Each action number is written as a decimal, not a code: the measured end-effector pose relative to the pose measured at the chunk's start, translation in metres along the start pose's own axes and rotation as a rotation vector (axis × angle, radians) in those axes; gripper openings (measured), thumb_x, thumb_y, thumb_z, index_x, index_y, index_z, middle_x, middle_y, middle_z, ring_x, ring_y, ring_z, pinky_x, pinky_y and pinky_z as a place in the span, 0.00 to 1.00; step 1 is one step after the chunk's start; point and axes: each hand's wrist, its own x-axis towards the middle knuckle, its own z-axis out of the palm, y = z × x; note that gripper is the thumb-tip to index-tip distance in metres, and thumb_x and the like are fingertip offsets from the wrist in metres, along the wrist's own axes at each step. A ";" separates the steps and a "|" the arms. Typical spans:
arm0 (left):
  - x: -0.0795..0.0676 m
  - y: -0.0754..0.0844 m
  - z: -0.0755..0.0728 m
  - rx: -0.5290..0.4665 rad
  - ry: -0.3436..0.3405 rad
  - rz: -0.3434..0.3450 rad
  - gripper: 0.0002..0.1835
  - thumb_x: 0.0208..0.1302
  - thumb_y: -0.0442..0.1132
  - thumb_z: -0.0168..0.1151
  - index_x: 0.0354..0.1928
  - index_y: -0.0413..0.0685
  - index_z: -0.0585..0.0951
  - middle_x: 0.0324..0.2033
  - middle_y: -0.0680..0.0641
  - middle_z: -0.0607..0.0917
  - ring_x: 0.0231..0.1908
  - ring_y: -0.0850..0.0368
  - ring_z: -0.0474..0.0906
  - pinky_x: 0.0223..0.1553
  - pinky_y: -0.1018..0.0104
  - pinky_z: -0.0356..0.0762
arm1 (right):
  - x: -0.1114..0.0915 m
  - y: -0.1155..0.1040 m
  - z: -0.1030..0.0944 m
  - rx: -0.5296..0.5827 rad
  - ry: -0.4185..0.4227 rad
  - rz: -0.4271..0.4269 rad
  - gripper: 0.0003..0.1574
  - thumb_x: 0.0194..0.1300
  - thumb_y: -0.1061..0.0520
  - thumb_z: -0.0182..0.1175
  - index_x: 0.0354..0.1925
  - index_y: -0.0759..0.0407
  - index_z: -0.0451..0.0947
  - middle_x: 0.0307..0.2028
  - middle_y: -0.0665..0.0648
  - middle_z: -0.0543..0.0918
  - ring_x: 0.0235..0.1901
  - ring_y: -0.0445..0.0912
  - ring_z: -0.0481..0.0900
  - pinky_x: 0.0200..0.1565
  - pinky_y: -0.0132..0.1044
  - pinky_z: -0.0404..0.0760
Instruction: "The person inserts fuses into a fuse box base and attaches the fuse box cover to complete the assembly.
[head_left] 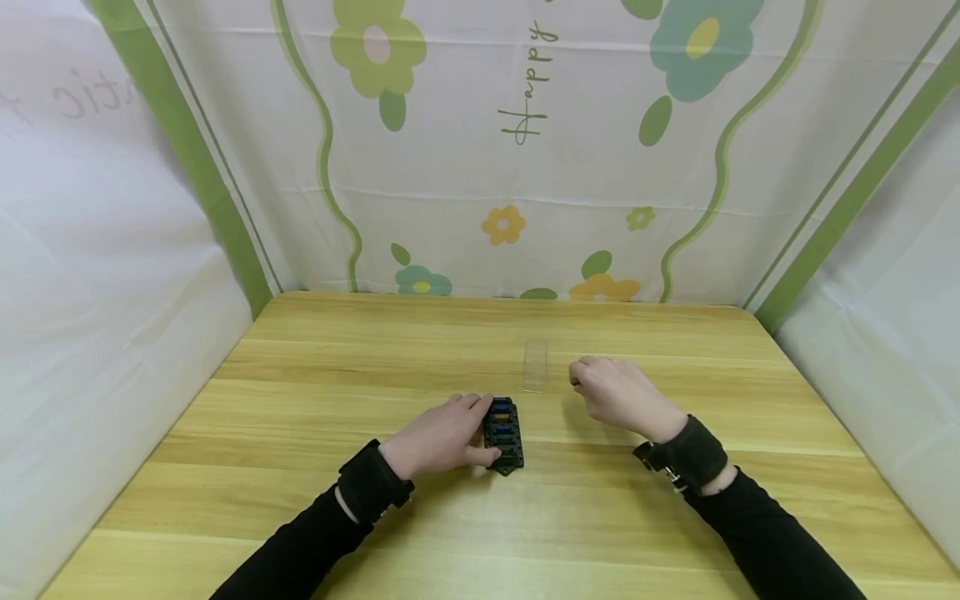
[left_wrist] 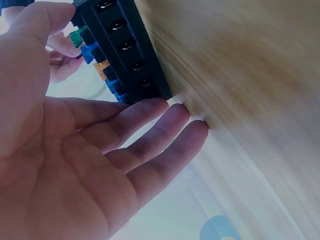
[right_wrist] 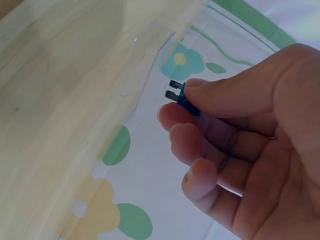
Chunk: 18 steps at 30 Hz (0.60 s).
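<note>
On the table sits a black fuse block (head_left: pixel 512 450) with a row of blue, orange and green blade fuses. My left hand (head_left: pixel 438 437) grips it by its ends, thumb at the near end and index finger at the far end. The left wrist view shows the block's side wall (left_wrist: pixel 125 45) with a line of metal contacts, the other fingers extended beside it. Right of the block, above the table, my right hand (head_left: pixel 618 396) pinches a small blue blade fuse (right_wrist: pixel 186 97) between thumb and index finger. Its two metal prongs point away from the fingertips.
A clear plastic cover (head_left: pixel 535 365) lies on the wooden table (head_left: pixel 300 500) beyond the fuse block, between the hands. White curtains with printed flowers (head_left: pixel 502 225) stand at the table's back and sides.
</note>
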 end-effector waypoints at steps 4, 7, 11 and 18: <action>0.000 -0.001 0.001 0.003 -0.003 0.001 0.46 0.65 0.66 0.50 0.72 0.38 0.58 0.65 0.39 0.66 0.63 0.44 0.63 0.62 0.57 0.60 | 0.000 -0.002 -0.002 0.020 0.007 -0.011 0.04 0.61 0.64 0.61 0.31 0.56 0.78 0.25 0.47 0.72 0.21 0.36 0.67 0.21 0.26 0.66; 0.001 -0.001 0.001 -0.002 -0.008 -0.002 0.46 0.65 0.67 0.50 0.72 0.38 0.57 0.65 0.39 0.65 0.64 0.44 0.63 0.62 0.56 0.60 | 0.000 -0.004 -0.003 0.028 0.011 -0.019 0.03 0.61 0.64 0.61 0.33 0.57 0.80 0.27 0.49 0.75 0.23 0.37 0.72 0.23 0.26 0.69; 0.001 -0.002 0.000 -0.013 -0.014 -0.003 0.47 0.64 0.67 0.50 0.72 0.39 0.57 0.65 0.39 0.65 0.64 0.44 0.62 0.62 0.56 0.59 | 0.001 -0.006 -0.003 0.056 0.033 -0.036 0.03 0.61 0.63 0.62 0.35 0.56 0.80 0.30 0.49 0.77 0.26 0.39 0.76 0.25 0.26 0.72; 0.002 -0.004 -0.001 -0.018 -0.032 -0.013 0.47 0.64 0.69 0.49 0.73 0.41 0.56 0.66 0.41 0.64 0.64 0.45 0.61 0.62 0.57 0.59 | 0.004 -0.013 -0.004 0.105 0.084 -0.071 0.04 0.60 0.63 0.64 0.36 0.56 0.80 0.30 0.50 0.79 0.27 0.40 0.77 0.27 0.27 0.74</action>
